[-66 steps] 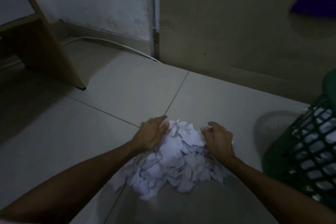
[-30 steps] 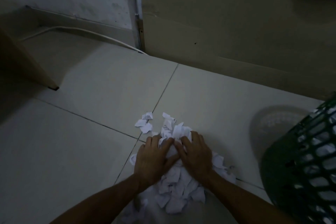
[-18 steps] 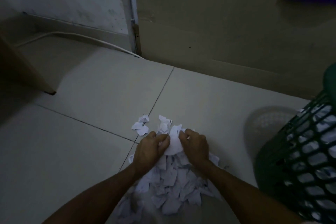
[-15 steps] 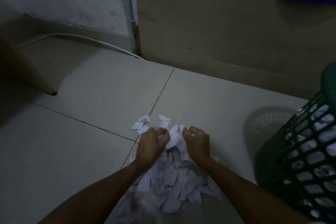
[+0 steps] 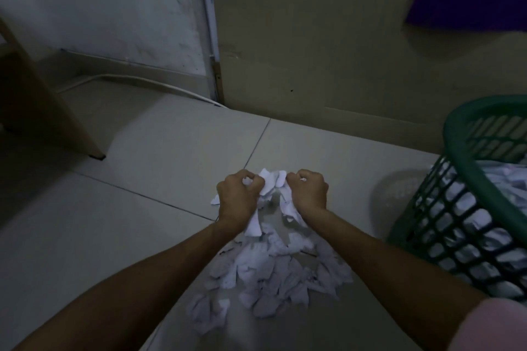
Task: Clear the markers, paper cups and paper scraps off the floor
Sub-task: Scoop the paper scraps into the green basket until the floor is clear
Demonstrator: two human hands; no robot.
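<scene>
Both hands make the grip: the left hand [image 5: 238, 199] and right hand [image 5: 309, 194] are each curled into a fist round a bunch of paper scraps [image 5: 271, 271], raised just above the heap lying on the floor [image 5: 159, 157]. Loose pieces dangle from both fists. Torn paper like this looks featherlight, limp and apt to slip free, so bunching from underneath the heap should serve better than pinching edges. Scraps are too many to count; one green basket [image 5: 467, 208], already holding paper, stands near on the right.
</scene>
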